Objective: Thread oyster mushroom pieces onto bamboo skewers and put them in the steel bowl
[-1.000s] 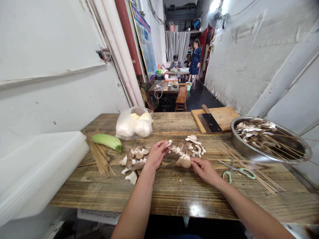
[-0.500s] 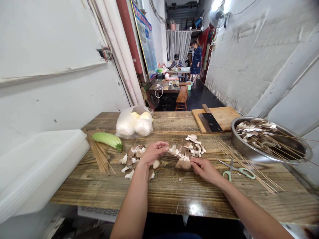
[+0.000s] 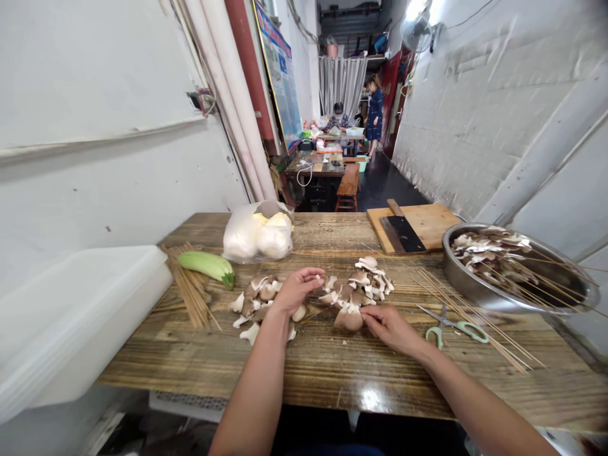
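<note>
My right hand (image 3: 390, 328) is closed at the fingertips on the edge of a brown-capped oyster mushroom (image 3: 349, 319), at the near side of a mushroom pile (image 3: 368, 282). Left of that pile, just above the table, my left hand (image 3: 298, 291) has its thumb and fingers pinched together. A tiny pale bit shows at its fingertips, too small to name. Partly behind my left wrist lies a second group of oyster mushrooms (image 3: 259, 297), some with white stems up.
Scissors (image 3: 444, 324) and bamboo skewers (image 3: 468, 313) lie right, beside a steel basin (image 3: 468, 278) of skewered mushrooms. A cleaver (image 3: 403, 233) rests on a cutting board (image 3: 432, 221). Left are a green squash (image 3: 206, 266), more skewers (image 3: 190, 294), a plastic bag (image 3: 259, 234) and white bins (image 3: 85, 316).
My left fingers have drawn back slightly from the mushroom pile and closed tighter. My right hand keeps its hold on the mushroom, which has tilted a little. The view has shifted slightly.
</note>
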Demonstrator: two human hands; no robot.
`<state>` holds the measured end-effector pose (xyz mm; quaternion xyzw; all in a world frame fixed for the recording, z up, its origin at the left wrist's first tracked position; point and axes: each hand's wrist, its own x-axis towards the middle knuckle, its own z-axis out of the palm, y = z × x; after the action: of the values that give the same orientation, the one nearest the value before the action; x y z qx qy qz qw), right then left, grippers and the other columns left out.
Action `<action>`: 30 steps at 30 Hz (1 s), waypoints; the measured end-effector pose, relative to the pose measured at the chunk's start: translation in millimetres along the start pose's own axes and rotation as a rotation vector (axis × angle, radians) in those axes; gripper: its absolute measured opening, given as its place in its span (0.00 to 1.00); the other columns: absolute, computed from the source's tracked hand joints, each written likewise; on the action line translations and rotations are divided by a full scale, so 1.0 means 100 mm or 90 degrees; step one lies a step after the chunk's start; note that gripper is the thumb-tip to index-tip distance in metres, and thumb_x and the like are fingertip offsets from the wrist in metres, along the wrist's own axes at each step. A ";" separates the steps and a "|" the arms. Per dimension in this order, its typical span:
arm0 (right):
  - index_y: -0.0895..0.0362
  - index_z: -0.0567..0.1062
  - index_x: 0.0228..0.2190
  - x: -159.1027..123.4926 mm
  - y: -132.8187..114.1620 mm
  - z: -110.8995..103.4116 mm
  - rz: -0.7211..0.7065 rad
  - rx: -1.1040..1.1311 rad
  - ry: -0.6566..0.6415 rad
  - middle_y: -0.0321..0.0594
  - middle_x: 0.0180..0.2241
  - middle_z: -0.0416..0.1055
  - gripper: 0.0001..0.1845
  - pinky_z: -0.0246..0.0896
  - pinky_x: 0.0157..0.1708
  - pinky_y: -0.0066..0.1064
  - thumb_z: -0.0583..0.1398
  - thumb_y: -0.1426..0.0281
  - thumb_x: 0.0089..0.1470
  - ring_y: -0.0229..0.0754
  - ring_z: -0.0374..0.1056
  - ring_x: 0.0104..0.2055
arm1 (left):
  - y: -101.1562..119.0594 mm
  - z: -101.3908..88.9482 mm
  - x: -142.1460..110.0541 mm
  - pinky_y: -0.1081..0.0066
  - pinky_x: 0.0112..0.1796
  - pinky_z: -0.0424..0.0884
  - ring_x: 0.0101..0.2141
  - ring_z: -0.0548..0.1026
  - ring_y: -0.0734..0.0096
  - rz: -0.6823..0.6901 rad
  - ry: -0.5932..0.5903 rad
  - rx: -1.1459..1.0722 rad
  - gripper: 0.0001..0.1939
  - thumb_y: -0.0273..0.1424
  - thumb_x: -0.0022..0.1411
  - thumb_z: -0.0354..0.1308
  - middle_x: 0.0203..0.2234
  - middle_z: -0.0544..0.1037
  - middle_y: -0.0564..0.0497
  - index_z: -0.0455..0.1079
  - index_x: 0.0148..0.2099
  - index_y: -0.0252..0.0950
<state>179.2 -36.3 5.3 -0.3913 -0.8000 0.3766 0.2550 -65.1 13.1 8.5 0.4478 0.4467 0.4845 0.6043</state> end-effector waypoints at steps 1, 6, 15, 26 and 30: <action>0.58 0.67 0.21 0.00 0.00 0.00 -0.002 -0.002 0.000 0.32 0.18 0.56 0.18 0.47 0.22 0.23 0.48 0.65 0.58 0.33 0.52 0.22 | 0.00 0.00 0.00 0.76 0.28 0.63 0.25 0.68 0.79 -0.002 0.001 -0.006 0.20 0.33 0.42 0.67 0.25 0.73 0.52 0.72 0.40 0.32; 0.58 0.67 0.22 0.00 -0.01 -0.01 0.007 0.007 0.009 0.32 0.17 0.56 0.17 0.47 0.21 0.23 0.48 0.64 0.57 0.33 0.52 0.21 | 0.00 0.01 0.00 0.74 0.29 0.64 0.25 0.69 0.78 -0.009 0.025 -0.039 0.19 0.34 0.41 0.67 0.26 0.73 0.52 0.72 0.38 0.33; 0.58 0.68 0.22 0.00 0.00 0.00 0.005 -0.006 0.000 0.32 0.17 0.56 0.17 0.47 0.21 0.23 0.49 0.65 0.57 0.33 0.52 0.21 | -0.03 0.03 0.02 0.77 0.26 0.61 0.24 0.67 0.78 0.015 0.036 0.010 0.19 0.35 0.42 0.67 0.25 0.74 0.51 0.73 0.38 0.33; 0.58 0.67 0.21 0.01 -0.01 0.00 0.005 -0.010 0.024 0.32 0.17 0.58 0.18 0.48 0.21 0.23 0.49 0.63 0.57 0.34 0.53 0.20 | -0.03 0.02 0.03 0.78 0.25 0.60 0.23 0.66 0.80 0.000 0.025 -0.016 0.21 0.35 0.41 0.67 0.25 0.73 0.52 0.72 0.39 0.33; 0.58 0.68 0.21 0.01 -0.01 -0.04 -0.006 -0.019 0.036 0.33 0.17 0.57 0.18 0.48 0.21 0.24 0.49 0.64 0.57 0.34 0.53 0.21 | -0.07 -0.01 0.06 0.78 0.24 0.60 0.22 0.67 0.79 0.017 0.062 -0.005 0.21 0.35 0.41 0.66 0.24 0.73 0.51 0.72 0.40 0.33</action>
<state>181.0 -34.7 8.2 -0.4014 -0.8001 0.3522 0.2732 -63.7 18.0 0.7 0.4267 0.4678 0.5157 0.5772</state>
